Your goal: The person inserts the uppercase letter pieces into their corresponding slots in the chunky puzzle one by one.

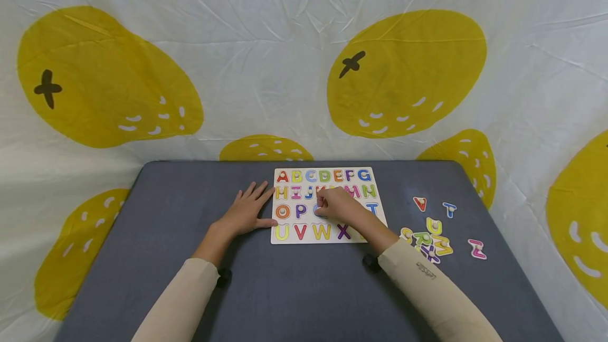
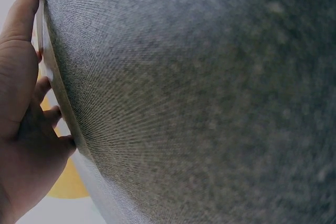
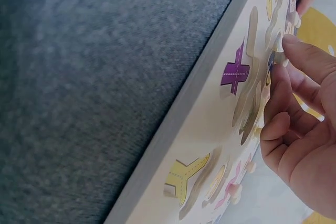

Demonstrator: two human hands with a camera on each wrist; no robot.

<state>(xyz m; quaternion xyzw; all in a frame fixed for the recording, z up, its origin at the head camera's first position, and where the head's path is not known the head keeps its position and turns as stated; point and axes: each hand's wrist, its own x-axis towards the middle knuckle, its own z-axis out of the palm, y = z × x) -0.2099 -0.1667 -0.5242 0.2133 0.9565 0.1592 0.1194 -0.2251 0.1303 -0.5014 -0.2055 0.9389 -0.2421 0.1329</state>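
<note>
Right grip (image 1: 338,206) pinching the blue letter piece (image 1: 315,209), mid-frame; piece sits under it, third row of the alphabet puzzle board (image 1: 289,201). Left grip (image 1: 246,212) spread flat, touching board's left edge.

the right grip (image 3: 310,142) pinches a knob (image 3: 279,52) at the letter board (image 3: 210,124).

Left sleeve (image 1: 173,305) beige, long; right sleeve (image 1: 442,300) same colour, with small dark marking (image 1: 426,270), too small for me to read. Beside each cuff (image 1: 205,267), small black rounded piece (image 1: 224,278).
</note>
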